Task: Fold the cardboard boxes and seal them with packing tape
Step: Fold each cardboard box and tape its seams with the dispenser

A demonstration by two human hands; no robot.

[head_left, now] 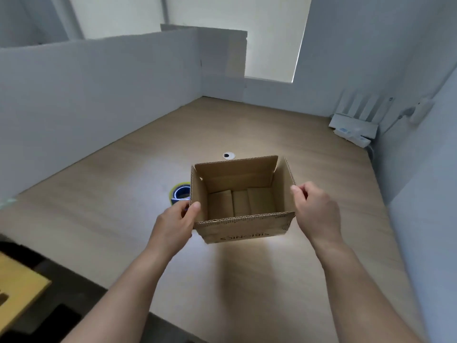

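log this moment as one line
box: top open, bottom folded | left hand: grips left wall | right hand: grips right wall | tape roll: behind box

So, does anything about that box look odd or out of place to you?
Only small things. The printing on the near face of the cardboard box reads upside down, so the box is inverted, open end up. Its near top edge looks rough and frayed. The tape roll sits half hidden behind its left wall.

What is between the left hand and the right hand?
The open cardboard box, in the head view: left hand and right hand hold its side walls.
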